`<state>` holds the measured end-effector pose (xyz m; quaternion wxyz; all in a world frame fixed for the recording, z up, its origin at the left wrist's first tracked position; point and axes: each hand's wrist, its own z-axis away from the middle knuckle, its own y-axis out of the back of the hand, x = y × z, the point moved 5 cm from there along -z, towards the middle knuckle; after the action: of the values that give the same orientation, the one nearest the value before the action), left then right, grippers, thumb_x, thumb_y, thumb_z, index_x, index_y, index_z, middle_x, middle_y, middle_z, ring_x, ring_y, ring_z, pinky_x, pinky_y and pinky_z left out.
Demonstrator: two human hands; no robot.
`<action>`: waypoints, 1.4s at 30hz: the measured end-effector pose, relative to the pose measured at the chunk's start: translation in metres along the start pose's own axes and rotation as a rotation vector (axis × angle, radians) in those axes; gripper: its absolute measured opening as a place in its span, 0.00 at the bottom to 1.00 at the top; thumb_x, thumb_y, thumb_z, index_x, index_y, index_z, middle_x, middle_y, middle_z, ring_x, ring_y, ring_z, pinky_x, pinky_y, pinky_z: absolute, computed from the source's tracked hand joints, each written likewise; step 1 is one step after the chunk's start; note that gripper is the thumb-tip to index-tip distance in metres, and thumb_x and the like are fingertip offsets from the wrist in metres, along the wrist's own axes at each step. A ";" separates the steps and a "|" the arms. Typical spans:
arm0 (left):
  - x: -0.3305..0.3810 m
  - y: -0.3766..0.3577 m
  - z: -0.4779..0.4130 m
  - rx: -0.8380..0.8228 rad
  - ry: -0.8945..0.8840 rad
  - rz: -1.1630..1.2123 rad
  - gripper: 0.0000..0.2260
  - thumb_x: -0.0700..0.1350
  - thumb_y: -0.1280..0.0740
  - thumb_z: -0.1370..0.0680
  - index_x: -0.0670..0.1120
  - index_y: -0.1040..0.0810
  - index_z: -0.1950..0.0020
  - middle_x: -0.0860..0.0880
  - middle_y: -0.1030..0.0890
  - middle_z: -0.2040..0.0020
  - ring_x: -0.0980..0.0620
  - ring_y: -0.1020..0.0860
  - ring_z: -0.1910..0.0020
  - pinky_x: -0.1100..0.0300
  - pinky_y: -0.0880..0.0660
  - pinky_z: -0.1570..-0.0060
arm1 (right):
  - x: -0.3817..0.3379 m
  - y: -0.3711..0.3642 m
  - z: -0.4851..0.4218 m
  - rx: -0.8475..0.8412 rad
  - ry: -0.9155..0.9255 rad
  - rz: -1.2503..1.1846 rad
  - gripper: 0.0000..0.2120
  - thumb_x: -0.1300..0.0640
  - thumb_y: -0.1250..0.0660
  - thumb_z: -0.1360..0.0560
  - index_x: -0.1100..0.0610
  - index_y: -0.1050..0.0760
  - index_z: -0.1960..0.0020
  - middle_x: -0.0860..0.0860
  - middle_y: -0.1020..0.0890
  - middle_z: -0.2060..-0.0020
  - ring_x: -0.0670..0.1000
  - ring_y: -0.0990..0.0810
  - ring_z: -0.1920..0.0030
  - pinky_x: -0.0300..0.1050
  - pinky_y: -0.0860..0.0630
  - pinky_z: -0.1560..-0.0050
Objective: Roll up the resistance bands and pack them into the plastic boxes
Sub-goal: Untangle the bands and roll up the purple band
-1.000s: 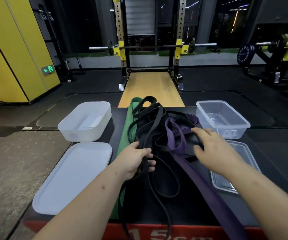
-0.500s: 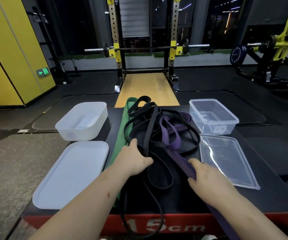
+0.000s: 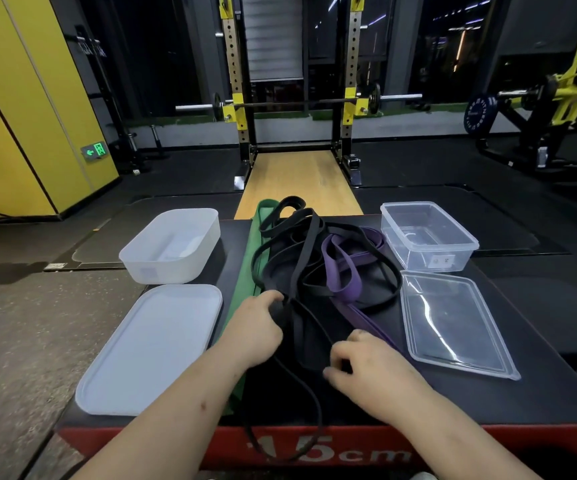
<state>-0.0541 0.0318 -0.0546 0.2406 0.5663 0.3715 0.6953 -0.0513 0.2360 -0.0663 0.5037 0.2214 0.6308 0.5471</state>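
On the platform (image 3: 540, 403), a black-topped block with a red front face, the bands lie in a loose heap down the middle. The black bands (image 3: 303, 254) form the bulk of the tangle, looping from the platform's far edge to its near edge, and one thin black loop hangs over the near edge across the red face. The purple band (image 3: 344, 282) is woven through them on the platform's right half and trails toward its near edge, under the right hand. The green band (image 3: 249, 268) lies flat and long just left of the heap, running from the platform's far edge to its near edge, partly hidden by the left forearm.

The left hand (image 3: 256, 327) sits at the middle of the platform, its fingers curled round a bunch of black bands. The right hand (image 3: 366, 368) lies nearer the platform's near edge, fingers bent, pinching a wide black band between fingertips and thumb.

The frosted box (image 3: 172, 268) stands open at the platform's far left corner, with the frosted lid (image 3: 152, 351) flat at the near left, overhanging the side. The clear box (image 3: 432, 258) stands open at the far right corner, with the clear lid (image 3: 453, 327) just in front of it.
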 end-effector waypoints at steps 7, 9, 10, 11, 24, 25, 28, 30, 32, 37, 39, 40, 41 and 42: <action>-0.009 -0.003 0.003 0.009 -0.006 -0.020 0.24 0.36 0.38 0.23 0.57 0.28 0.30 0.51 0.27 0.33 0.53 0.26 0.46 0.64 0.31 0.53 | 0.049 0.057 0.009 0.293 -0.308 -0.756 0.16 0.51 0.28 0.23 0.60 0.27 0.63 0.53 0.16 0.71 0.57 0.13 0.63 0.56 0.17 0.50; -0.005 -0.007 0.004 0.008 -0.044 -0.031 0.23 0.35 0.39 0.23 0.56 0.26 0.32 0.51 0.29 0.35 0.51 0.26 0.45 0.61 0.31 0.49 | 0.057 0.070 0.013 0.350 -0.324 -0.970 0.17 0.56 0.26 0.22 0.61 0.30 0.63 0.55 0.19 0.72 0.61 0.13 0.59 0.58 0.17 0.49; -0.003 -0.009 0.005 0.006 -0.064 -0.034 0.23 0.35 0.39 0.23 0.55 0.26 0.33 0.51 0.29 0.35 0.50 0.26 0.45 0.60 0.30 0.48 | 0.058 0.075 0.016 0.382 -0.306 -1.065 0.17 0.60 0.27 0.21 0.60 0.32 0.63 0.56 0.20 0.72 0.61 0.13 0.59 0.55 0.16 0.50; 0.000 -0.011 0.006 0.004 -0.085 -0.043 0.22 0.35 0.40 0.23 0.55 0.25 0.33 0.50 0.29 0.36 0.49 0.25 0.45 0.59 0.29 0.46 | 0.061 0.078 0.018 0.416 -0.277 -1.171 0.17 0.63 0.29 0.21 0.59 0.33 0.63 0.56 0.22 0.71 0.60 0.13 0.59 0.51 0.15 0.52; 0.008 -0.027 0.002 -0.135 -0.083 -0.359 0.27 0.36 0.43 0.21 0.49 0.34 0.23 0.44 0.45 0.21 0.43 0.31 0.27 0.53 0.31 0.31 | 0.057 0.125 0.011 0.632 -0.082 -1.649 0.05 0.69 0.36 0.19 0.62 0.25 0.52 0.58 0.19 0.57 0.58 0.13 0.54 0.45 0.15 0.51; 0.006 -0.023 0.000 -0.113 -0.029 -0.295 0.26 0.36 0.43 0.21 0.48 0.34 0.23 0.43 0.43 0.22 0.42 0.28 0.30 0.56 0.30 0.34 | 0.059 0.135 0.012 0.704 -0.047 -1.651 0.06 0.69 0.36 0.19 0.61 0.25 0.51 0.58 0.19 0.57 0.58 0.13 0.54 0.44 0.16 0.50; -0.002 -0.014 -0.006 -0.035 0.077 -0.169 0.23 0.37 0.42 0.22 0.46 0.31 0.27 0.43 0.36 0.29 0.41 0.21 0.42 0.58 0.29 0.47 | 0.073 0.159 0.024 0.998 0.068 -1.672 0.05 0.68 0.36 0.18 0.59 0.25 0.47 0.57 0.21 0.49 0.57 0.13 0.50 0.45 0.18 0.44; -0.003 -0.013 -0.006 -0.021 0.097 -0.138 0.23 0.37 0.42 0.22 0.47 0.31 0.27 0.43 0.35 0.30 0.42 0.21 0.47 0.58 0.28 0.50 | 0.072 0.155 0.027 0.995 0.073 -1.597 0.06 0.68 0.35 0.18 0.58 0.25 0.47 0.56 0.22 0.48 0.55 0.13 0.49 0.46 0.18 0.43; -0.003 -0.015 -0.006 -0.028 0.104 -0.148 0.24 0.36 0.42 0.22 0.47 0.32 0.27 0.42 0.39 0.26 0.42 0.21 0.46 0.58 0.28 0.50 | 0.064 0.133 0.023 0.850 0.025 -1.482 0.07 0.68 0.35 0.18 0.58 0.24 0.49 0.55 0.21 0.50 0.55 0.13 0.51 0.45 0.17 0.45; -0.001 -0.017 -0.002 -0.036 0.075 -0.198 0.29 0.34 0.42 0.23 0.51 0.34 0.22 0.42 0.54 0.18 0.43 0.23 0.35 0.58 0.27 0.44 | 0.049 0.083 0.027 0.637 -0.051 -1.405 0.09 0.70 0.36 0.19 0.59 0.22 0.47 0.52 0.18 0.53 0.55 0.13 0.53 0.42 0.16 0.56; 0.002 -0.017 0.000 -0.029 0.016 -0.219 0.29 0.35 0.42 0.23 0.52 0.33 0.22 0.43 0.55 0.17 0.43 0.30 0.27 0.55 0.28 0.35 | 0.048 0.072 0.028 0.604 -0.074 -1.431 0.09 0.70 0.36 0.19 0.59 0.22 0.46 0.54 0.18 0.52 0.55 0.13 0.54 0.43 0.15 0.56; 0.004 -0.017 0.000 -0.029 -0.016 -0.229 0.29 0.35 0.42 0.23 0.52 0.32 0.22 0.44 0.54 0.17 0.43 0.36 0.23 0.53 0.31 0.30 | 0.047 0.068 0.028 0.591 -0.084 -1.445 0.09 0.70 0.36 0.19 0.59 0.22 0.45 0.55 0.18 0.51 0.55 0.13 0.54 0.44 0.15 0.56; 0.005 -0.017 0.001 -0.030 -0.043 -0.235 0.29 0.35 0.42 0.23 0.52 0.32 0.23 0.45 0.54 0.17 0.44 0.42 0.20 0.53 0.34 0.27 | 0.046 0.064 0.029 0.581 -0.093 -1.460 0.09 0.70 0.36 0.19 0.60 0.22 0.45 0.55 0.19 0.50 0.56 0.13 0.53 0.44 0.15 0.57; 0.007 -0.018 0.001 -0.033 -0.059 -0.235 0.28 0.36 0.41 0.22 0.53 0.31 0.23 0.45 0.53 0.16 0.44 0.45 0.19 0.53 0.37 0.25 | 0.046 0.062 0.029 0.572 -0.100 -1.480 0.09 0.71 0.36 0.19 0.60 0.22 0.45 0.55 0.19 0.50 0.56 0.13 0.54 0.43 0.15 0.57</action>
<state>-0.0563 0.0479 -0.0646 0.3406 0.5350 0.4167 0.6513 -0.0605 0.3064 -0.0247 0.6879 -0.1100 0.7068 -0.1234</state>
